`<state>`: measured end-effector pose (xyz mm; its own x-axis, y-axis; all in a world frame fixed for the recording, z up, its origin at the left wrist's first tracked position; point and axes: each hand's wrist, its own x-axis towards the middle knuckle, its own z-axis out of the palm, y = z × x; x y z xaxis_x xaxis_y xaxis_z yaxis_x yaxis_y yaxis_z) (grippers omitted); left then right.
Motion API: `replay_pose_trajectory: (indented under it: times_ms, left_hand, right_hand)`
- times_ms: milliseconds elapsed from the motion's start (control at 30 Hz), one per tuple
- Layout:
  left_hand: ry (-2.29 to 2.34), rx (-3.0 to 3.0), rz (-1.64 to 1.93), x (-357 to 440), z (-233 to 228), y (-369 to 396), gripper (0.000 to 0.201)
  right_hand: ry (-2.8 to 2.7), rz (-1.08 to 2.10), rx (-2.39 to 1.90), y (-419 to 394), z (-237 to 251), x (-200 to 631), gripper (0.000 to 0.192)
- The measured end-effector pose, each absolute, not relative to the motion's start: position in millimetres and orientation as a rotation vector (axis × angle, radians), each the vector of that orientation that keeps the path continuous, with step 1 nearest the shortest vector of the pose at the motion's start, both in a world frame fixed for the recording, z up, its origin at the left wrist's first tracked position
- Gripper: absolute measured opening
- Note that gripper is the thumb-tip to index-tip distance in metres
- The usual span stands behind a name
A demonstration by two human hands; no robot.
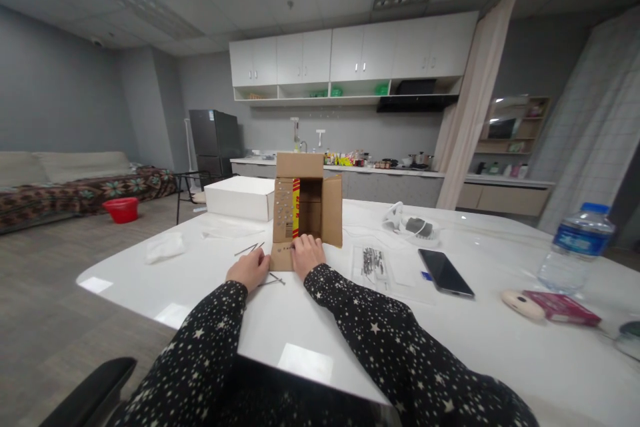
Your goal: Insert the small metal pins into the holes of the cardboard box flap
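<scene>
An open cardboard box [332, 210] stands on the white table, its flaps spread and its opening towards me. Red-and-yellow tape [296, 203] runs down the flap on its left. My right hand [307, 255] is curled over the lower front flap, at the box's opening. My left hand [250, 270] rests on the table at the left edge of that flap, fingers curled together; what they hold, if anything, is hidden. Thin dark rods [273, 279] lie beside and below it, and more thin rods [246, 250] show just above it.
A white box [239, 199] stands behind on the left, near crumpled clear plastic [165, 248]. To the right lie a clear tray of small metal pieces [373, 261], a phone [446, 272], a white cabled device [400, 219], a water bottle [575, 247] and a dark pink box [563, 307].
</scene>
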<state>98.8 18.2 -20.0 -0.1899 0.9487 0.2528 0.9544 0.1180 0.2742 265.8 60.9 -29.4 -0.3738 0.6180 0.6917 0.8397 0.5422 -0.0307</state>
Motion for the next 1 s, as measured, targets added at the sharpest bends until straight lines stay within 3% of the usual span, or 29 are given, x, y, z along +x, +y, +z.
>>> replay_pose_trajectory:
  times_ms: [467, 1000]
  left_hand:
    - [-2.272, -2.031, -0.609, 104.2, -15.0, 5.9, 0.035]
    - [-2.188, -2.103, -0.606, 102.5, -14.7, -4.3, 0.035]
  right_hand:
    - [-2.113, -0.502, -1.174, 50.4, -28.6, 260.9, 0.018]
    - [-2.150, -0.220, -0.994, 34.3, -28.2, 259.6, 0.013]
